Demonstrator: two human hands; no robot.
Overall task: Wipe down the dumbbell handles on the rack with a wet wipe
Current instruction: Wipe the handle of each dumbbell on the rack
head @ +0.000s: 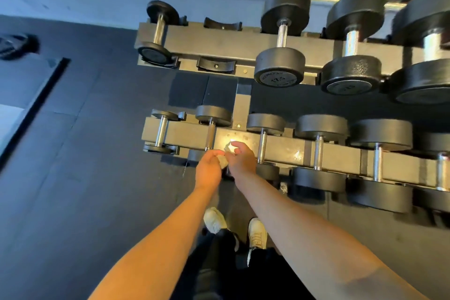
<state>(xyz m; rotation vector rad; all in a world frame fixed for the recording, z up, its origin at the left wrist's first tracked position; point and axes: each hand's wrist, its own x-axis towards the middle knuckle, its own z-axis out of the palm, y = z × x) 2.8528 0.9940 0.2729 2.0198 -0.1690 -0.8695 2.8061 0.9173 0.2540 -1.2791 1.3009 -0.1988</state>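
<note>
Dark floor (pixel 73 165) lies open left of the rack (pixel 282 147), whose end stands just left of the hands, and the person's shoes (pixel 214 220) stand close before its lower rail. Over that rail, between the second dumbbell handle (pixel 209 135) and the third handle (pixel 262 146), the left hand (pixel 209 169) and right hand (pixel 242 161) both pinch the crumpled wet wipe (pixel 222 161) in curled fingers. On the upper tier an empty cradle (pixel 216 64) sits between a small dumbbell (pixel 159 29) and the 17.5 dumbbell (pixel 281 36), whose near head juts out toward the lower tier.
</note>
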